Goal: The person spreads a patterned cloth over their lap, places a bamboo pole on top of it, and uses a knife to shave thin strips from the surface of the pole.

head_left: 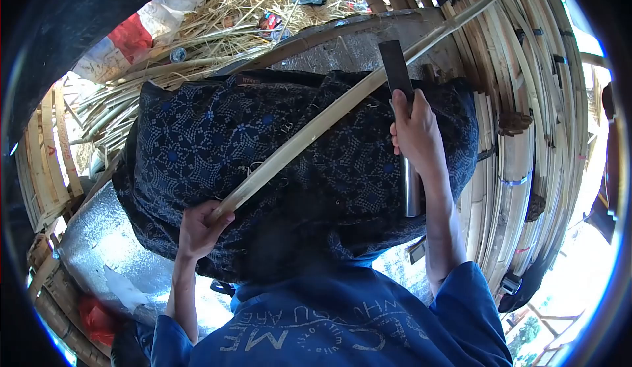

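Note:
My left hand (201, 229) is closed around the near end of a long split bamboo strip (304, 136). The strip slants up and to the right over my lap, its far end by the bamboo poles. In my right hand (418, 130) is a knife with a broad dark blade (395, 64) and a shiny metal tube handle (411, 196). The blade points away from me and overlaps the strip in this view. A dark blue patterned cloth (197, 136) lies across my lap under both hands.
Long bamboo poles (487, 169) are stacked along the right side. Behind the cloth stands a curved metal sheet (316, 54), with straw and shavings (230, 11) beyond. Silvery sheeting (105, 235) and a red plastic bag (99, 317) lie at the left. Wooden slats (52, 146) stand at far left.

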`<action>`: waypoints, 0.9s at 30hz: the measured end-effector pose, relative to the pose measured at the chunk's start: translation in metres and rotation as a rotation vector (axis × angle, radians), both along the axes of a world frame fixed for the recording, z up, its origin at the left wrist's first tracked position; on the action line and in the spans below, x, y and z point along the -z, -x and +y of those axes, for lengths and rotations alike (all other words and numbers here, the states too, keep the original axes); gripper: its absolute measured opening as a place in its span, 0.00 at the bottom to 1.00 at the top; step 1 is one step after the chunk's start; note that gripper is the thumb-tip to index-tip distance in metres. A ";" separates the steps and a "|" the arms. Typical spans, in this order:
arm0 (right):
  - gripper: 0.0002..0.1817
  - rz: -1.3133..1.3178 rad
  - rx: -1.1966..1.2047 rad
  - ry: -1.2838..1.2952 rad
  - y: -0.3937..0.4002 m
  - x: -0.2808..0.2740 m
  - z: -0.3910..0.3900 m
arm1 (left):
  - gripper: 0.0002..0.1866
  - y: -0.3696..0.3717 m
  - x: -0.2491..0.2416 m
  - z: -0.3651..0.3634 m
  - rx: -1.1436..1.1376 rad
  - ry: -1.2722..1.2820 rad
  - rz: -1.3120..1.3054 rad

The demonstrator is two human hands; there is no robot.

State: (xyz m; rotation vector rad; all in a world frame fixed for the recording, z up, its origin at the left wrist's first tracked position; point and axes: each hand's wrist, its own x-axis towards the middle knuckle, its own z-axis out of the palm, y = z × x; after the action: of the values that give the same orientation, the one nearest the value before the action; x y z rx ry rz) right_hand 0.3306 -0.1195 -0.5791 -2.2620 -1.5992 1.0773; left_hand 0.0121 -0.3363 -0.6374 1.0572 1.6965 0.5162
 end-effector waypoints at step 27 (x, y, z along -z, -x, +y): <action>0.19 0.249 0.185 0.029 0.004 -0.001 -0.046 | 0.13 0.003 0.002 -0.001 0.034 -0.002 -0.010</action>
State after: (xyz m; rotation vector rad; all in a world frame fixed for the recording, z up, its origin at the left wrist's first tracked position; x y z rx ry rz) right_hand 0.3267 -0.1656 -0.5778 -2.1421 -1.2595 1.2792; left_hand 0.0096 -0.3369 -0.6396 1.0812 1.6666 0.5008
